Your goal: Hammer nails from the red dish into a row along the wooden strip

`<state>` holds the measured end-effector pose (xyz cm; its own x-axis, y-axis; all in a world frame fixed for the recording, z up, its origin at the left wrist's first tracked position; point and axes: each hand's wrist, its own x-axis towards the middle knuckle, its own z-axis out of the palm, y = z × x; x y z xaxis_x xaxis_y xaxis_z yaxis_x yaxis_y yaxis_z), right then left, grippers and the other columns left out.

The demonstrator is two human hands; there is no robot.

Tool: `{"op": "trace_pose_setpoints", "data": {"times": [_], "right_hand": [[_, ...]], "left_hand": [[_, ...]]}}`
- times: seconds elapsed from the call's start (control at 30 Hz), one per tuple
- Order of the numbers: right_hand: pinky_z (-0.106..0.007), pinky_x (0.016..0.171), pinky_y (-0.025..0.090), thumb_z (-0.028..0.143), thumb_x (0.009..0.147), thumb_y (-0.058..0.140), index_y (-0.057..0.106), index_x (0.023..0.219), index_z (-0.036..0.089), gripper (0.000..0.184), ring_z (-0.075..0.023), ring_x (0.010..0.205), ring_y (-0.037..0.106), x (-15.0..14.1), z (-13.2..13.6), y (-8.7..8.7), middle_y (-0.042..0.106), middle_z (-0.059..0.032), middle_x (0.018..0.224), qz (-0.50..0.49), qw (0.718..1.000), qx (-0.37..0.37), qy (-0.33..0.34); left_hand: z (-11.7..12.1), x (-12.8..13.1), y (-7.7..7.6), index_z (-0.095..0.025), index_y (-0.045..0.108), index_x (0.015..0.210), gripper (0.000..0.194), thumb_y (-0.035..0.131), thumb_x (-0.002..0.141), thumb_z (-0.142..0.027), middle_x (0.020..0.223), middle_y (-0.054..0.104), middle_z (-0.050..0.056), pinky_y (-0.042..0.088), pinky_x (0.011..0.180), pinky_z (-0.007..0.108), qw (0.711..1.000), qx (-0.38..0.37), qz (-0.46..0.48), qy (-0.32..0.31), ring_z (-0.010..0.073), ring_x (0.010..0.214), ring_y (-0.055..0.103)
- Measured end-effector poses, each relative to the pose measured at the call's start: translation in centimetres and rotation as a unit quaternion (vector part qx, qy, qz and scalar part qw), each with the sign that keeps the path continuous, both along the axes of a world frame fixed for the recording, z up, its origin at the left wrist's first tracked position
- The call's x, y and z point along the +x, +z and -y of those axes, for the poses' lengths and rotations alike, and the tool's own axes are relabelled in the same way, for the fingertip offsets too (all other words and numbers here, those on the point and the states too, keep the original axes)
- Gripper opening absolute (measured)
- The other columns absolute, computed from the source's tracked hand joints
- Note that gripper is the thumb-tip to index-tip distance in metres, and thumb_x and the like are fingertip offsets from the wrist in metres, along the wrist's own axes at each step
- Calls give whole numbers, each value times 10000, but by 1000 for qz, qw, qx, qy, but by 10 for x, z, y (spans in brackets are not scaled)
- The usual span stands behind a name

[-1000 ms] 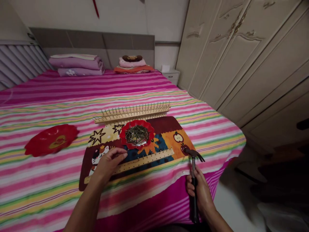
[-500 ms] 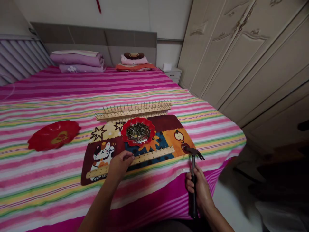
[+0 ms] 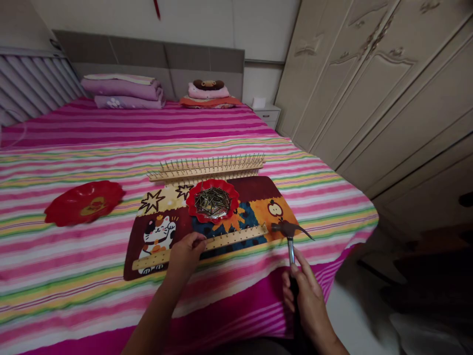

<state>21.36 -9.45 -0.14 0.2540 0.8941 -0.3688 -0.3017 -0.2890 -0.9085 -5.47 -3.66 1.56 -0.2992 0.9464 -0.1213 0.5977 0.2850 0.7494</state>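
My right hand (image 3: 306, 293) is wrapped round the black handle of a claw hammer (image 3: 288, 229). The hammer's head is at the right end of a narrow wooden strip (image 3: 236, 238), its claw pointing right. The strip has rows of small dark holes, and several nails stand up along its right half. My left hand (image 3: 186, 254) rests over the strip's middle with thumb and forefinger pinched together; what they hold, if anything, is hidden. Just behind the strip, a red scalloped bowl (image 3: 190, 209) is full of loose nails.
Under the strip and bowl lies a patterned mat (image 3: 266, 190) with a cat picture. Behind it are wooden strips (image 3: 207, 171) bristling with nails. A red plate (image 3: 70, 204) is on the striped bedspread (image 3: 92, 256) at left. Folded bedding (image 3: 121, 91) is stacked by the headboard; a wardrobe (image 3: 365, 84) stands at right.
The hammer's head has turned and shifted slightly left, towards the strip's end, and my right hand has changed its angle on the handle. My left hand stays pinched over the strip.
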Motion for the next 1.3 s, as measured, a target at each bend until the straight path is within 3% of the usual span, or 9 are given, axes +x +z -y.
{"op": "trace_pose_setpoints", "data": {"times": [0.1, 0.23, 0.33, 0.53, 0.7, 0.87, 0.97, 1.07, 1.3], "right_hand": [[-193, 410, 417, 417, 852, 548, 527, 1296, 288, 463, -92, 439, 479, -13, 1, 26, 538, 45, 569, 132, 976, 93, 145], [-341, 853, 516, 248, 915, 441, 470, 1353, 299, 442, -185, 962, 644, -38, -11, 54, 683, -43, 1076, 265, 855, 288, 340], [-391, 996, 435, 191, 926, 386, 377, 1407, 306, 495, -200, 1182, 543, -58, -22, 62, 562, -35, 1321, 305, 814, 324, 374], [-425, 849, 514, 201, 920, 377, 374, 1413, 297, 503, -246, 966, 655, -73, -32, 53, 679, -82, 1100, 385, 786, 274, 399], [-319, 757, 523, 281, 910, 445, 475, 1349, 312, 441, -195, 850, 648, -48, -23, 48, 685, -45, 970, 299, 864, 267, 305], [-174, 342, 327, 451, 797, 597, 486, 1319, 300, 555, -86, 393, 414, -10, -20, 26, 505, 62, 542, 92, 994, 60, 24], [-145, 298, 259, 450, 733, 642, 388, 1359, 327, 686, -70, 357, 364, 7, -22, 3, 485, 85, 540, -34, 997, 0, -64], [-129, 283, 243, 429, 695, 677, 367, 1347, 324, 729, -62, 339, 336, 17, -22, -19, 466, 99, 514, -111, 990, -21, -81], [-108, 287, 237, 446, 699, 687, 402, 1284, 302, 667, -50, 343, 338, 23, -25, -37, 472, 96, 522, -141, 986, -21, -85]], "left_hand": [[1, -1, -4, -245, 660, 728, 144, 549, 703, -332, 719, 675, -35, 391, 639, 219, 1000, 8, 1, -7, 128, 658, 578], [0, -2, -4, -238, 659, 720, 128, 546, 727, -296, 715, 665, -30, 377, 624, 215, 1000, 4, -25, -10, 127, 653, 574], [1, -3, -4, -226, 663, 736, 134, 539, 746, -277, 764, 672, -13, 369, 651, 215, 999, 2, -47, -19, 135, 717, 588], [1, -4, -9, -214, 597, 645, 139, 521, 747, -272, 625, 591, -38, 316, 594, 214, 998, -11, -63, -19, 110, 613, 532], [1, -4, -6, -234, 641, 735, 136, 524, 727, -304, 732, 657, -27, 368, 651, 222, 999, -8, -25, -25, 127, 685, 579], [-6, -10, 14, -235, 640, 882, 250, 530, 698, -365, 775, 691, -6, 440, 671, 239, 999, -16, 49, -7, 161, 724, 616], [-24, -9, 29, -241, 650, 878, 237, 504, 734, -357, 833, 695, 0, 445, 692, 239, 999, 31, -9, 1, 164, 772, 615], [-53, -2, 36, -232, 672, 856, 212, 485, 770, -282, 904, 683, 18, 436, 746, 242, 986, 47, -131, -92, 160, 839, 603], [-109, 17, 27, -195, 690, 657, 186, 516, 698, -144, 767, 683, 84, 412, 673, 251, 948, -37, -264, -172, 186, 760, 608]]}}
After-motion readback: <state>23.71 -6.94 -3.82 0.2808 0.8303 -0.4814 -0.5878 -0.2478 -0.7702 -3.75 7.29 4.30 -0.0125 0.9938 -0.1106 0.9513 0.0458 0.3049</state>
